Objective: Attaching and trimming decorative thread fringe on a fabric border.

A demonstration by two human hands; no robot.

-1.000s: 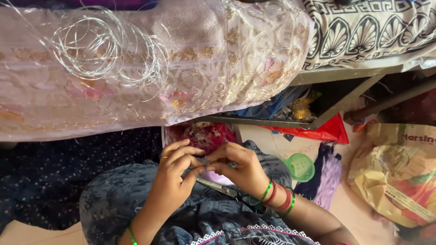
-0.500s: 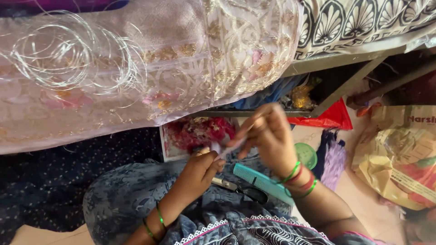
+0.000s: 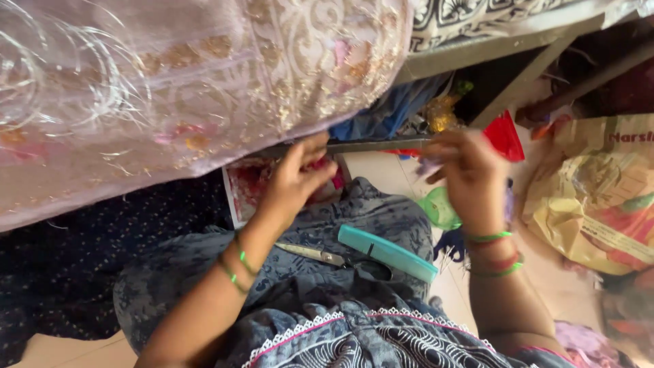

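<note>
My left hand point(image 3: 294, 178) reaches with fingers apart to a white tray of red and pink bits point(image 3: 246, 184) under the edge of the pink embroidered sheer fabric point(image 3: 191, 88). My right hand point(image 3: 466, 176) is raised to the right, fingers pinched on a small pale piece point(image 3: 429, 165) that is blurred. Both wrists wear green and red bangles. On my lap, over blue patterned cloth, lie scissors point(image 3: 320, 255) and a teal comb-like case point(image 3: 388, 253), between the two arms.
A round green lid point(image 3: 437, 208) lies on the floor under my right hand. To the right sits a yellow plastic bag point(image 3: 599, 204). A red plastic piece point(image 3: 505, 135) and a metal frame bar point(image 3: 375, 146) run below the fabric. A patterned sheet point(image 3: 490, 20) lies top right.
The hands, joined over my lap a second ago, have parted. The left went up to the tray, the right swung up and right with the pale piece. The view shifted, uncovering the scissors and teal case.
</note>
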